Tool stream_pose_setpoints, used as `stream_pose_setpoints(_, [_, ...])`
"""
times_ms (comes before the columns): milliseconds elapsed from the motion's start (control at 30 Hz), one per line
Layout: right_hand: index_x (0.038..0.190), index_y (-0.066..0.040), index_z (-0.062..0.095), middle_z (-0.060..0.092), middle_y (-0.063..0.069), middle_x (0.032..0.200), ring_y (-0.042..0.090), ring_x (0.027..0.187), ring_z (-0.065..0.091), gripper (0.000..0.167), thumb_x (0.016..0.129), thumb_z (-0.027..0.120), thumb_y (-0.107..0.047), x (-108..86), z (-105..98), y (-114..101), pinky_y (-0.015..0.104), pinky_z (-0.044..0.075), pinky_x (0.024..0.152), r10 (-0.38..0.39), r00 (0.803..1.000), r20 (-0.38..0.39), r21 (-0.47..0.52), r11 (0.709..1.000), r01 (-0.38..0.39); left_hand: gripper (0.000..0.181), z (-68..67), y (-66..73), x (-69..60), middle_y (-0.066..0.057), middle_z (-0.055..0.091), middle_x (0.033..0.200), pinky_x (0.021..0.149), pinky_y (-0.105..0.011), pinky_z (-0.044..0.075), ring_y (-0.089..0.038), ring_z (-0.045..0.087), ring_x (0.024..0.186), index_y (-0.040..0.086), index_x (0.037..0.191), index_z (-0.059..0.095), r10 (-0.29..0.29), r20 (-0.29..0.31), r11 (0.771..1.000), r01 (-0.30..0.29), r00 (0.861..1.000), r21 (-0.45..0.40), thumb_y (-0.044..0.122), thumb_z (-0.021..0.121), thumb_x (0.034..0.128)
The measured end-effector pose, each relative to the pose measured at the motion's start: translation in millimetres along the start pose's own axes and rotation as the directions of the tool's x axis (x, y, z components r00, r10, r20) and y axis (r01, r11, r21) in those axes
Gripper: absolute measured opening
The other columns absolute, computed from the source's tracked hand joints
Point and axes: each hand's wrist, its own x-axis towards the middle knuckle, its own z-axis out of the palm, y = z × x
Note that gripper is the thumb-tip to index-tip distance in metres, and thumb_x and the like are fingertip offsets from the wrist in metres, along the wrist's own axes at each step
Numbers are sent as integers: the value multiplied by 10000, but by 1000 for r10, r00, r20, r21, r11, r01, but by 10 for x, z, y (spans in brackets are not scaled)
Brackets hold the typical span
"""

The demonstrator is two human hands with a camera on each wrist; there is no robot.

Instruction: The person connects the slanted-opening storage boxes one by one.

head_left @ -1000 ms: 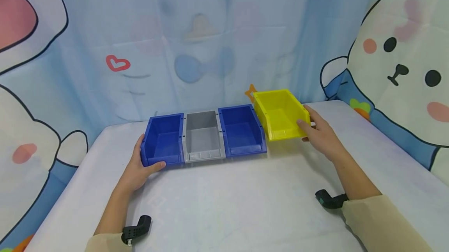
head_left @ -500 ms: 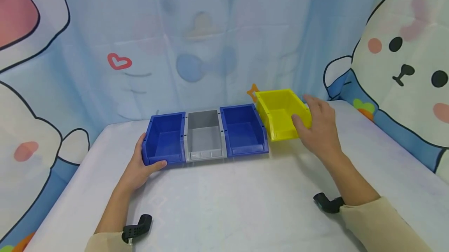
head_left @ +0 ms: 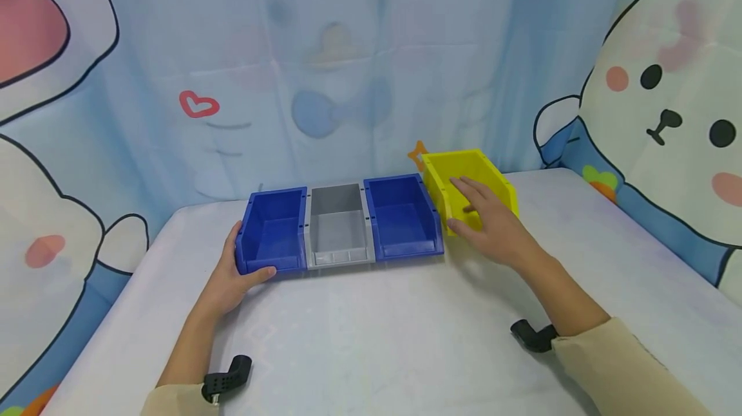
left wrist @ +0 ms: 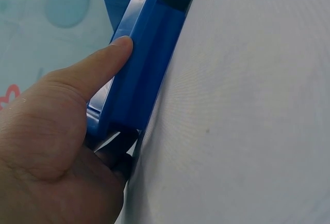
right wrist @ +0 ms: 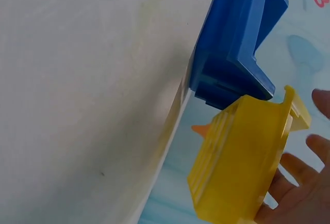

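Observation:
Three bins stand joined in a row on the table: a left blue bin (head_left: 272, 232), a grey bin (head_left: 339, 219) and a right blue bin (head_left: 402, 219). A yellow bin (head_left: 464, 166) adjoins the row's right end, tilted and appearing raised off the table in the right wrist view. My left hand (head_left: 225, 284) holds the left blue bin, thumb on its front lip and fingers along its outer side. My right hand (head_left: 498, 229) is over the front of the yellow bin, fingers spread; whether it touches the bin, I cannot tell.
A white cloth covers the table (head_left: 348, 339). Behind it hangs a blue cartoon-printed curtain (head_left: 359, 49), close to the bins' backs. Black wrist cameras sit on both wrists.
My right hand has let go of the yellow bin's right side and moved left over its front. The left hand and the bins stay nearly still.

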Motion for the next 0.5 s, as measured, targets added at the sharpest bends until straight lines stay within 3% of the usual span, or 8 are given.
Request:
stream_pose_setpoints(167, [1654,-189,264,278,182,1693,452,1521,318,724,1032,596,-351,54,10,-18,681,321,1176,-29,995,99,-33,999,33,1210,-3,15,-6,-203,-21,1739,1236,-704,123,-498,72,1578,351,1644,-161,-6,0,1000,6,1000,2,425,792,902])
stream_pose_setpoints(500, [1621,-169,358,303,155,1690,440,1484,396,671,993,587,-225,160,1,-12,644,399,1140,-49,990,130,-29,998,53,1210,4,17,-13,-208,-13,1738,1233,-708,127,-505,81,1574,352,1646,-155,-4,-3,1000,5,1000,4,423,795,899])
